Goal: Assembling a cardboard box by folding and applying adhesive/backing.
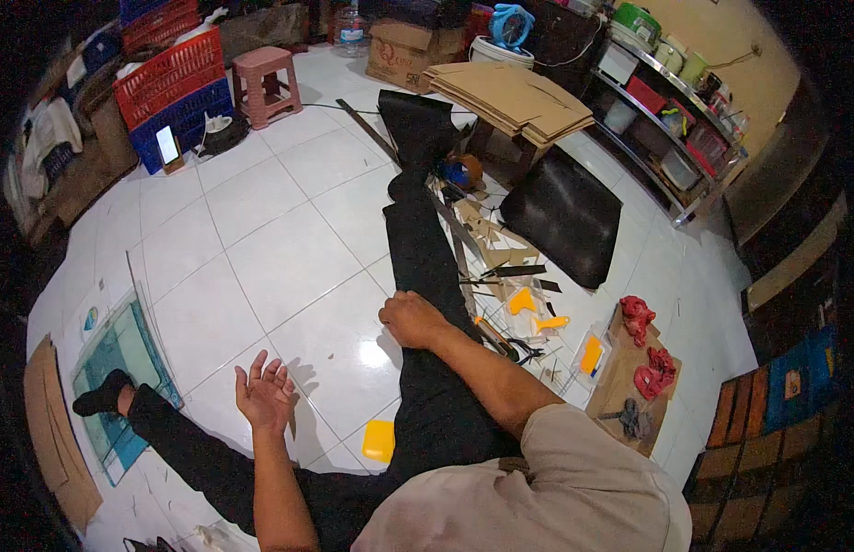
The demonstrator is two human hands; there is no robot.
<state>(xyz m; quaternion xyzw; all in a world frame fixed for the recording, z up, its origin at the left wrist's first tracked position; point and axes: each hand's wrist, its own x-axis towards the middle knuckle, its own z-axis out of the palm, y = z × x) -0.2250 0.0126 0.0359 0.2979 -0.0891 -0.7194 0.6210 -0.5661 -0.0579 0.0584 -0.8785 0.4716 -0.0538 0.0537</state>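
My left hand (266,396) is raised over the white floor, palm up, with its fingers apart and nothing in it. On the black trouser leg (422,248) stretched out in front of me rests my right hand (413,320). Its fingers curl down at the left side of the knee, and whatever may be in them is hidden. A yellow plastic piece (379,442) lies on the tiles by my thigh. Right of the leg are yellow scrapers (523,301), black-handled pliers (526,349) and a yellow-and-blue item (591,355) on clear packaging.
Cardboard scraps (501,241) and a black sheet (570,216) lie to the right. Stacked cardboard (510,97), a pink stool (265,87), crates (174,87) and a lit phone (167,145) stand farther off. Glass panes (123,386) lie under my left foot; red bags (655,373) sit on cardboard.
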